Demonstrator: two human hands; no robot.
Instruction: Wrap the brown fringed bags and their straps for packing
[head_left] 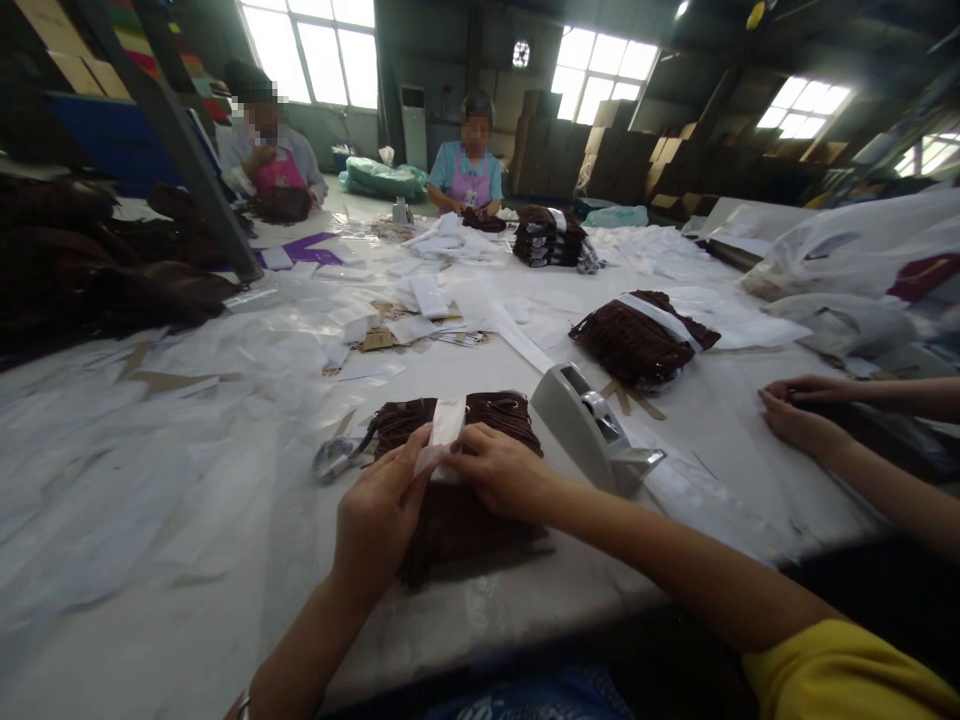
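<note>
A dark brown fringed bag (501,408) with small metal eyelets lies flat on the table (300,590) in front of me. Around its middle runs a white paper band (449,416). My left hand (381,512) pinches the band's near end between thumb and fingers. From the other side, my right hand (504,472) has its fingertips closed at the band's right edge, resting on the bag. The bag's middle is partly hidden by both hands. A clear-wrapped loop (336,456) sticks out at its left. A grey tape dispenser (589,425) stands close by on the right.
Another banded brown bundle (637,335) lies beyond the dispenser, with a stack of brown bags (550,238) farther back. A co-worker's hands (810,415) are at the right edge. Two people sit across the table. Plastic sheets (150,470) cover the left; a metal post (187,150) rises there.
</note>
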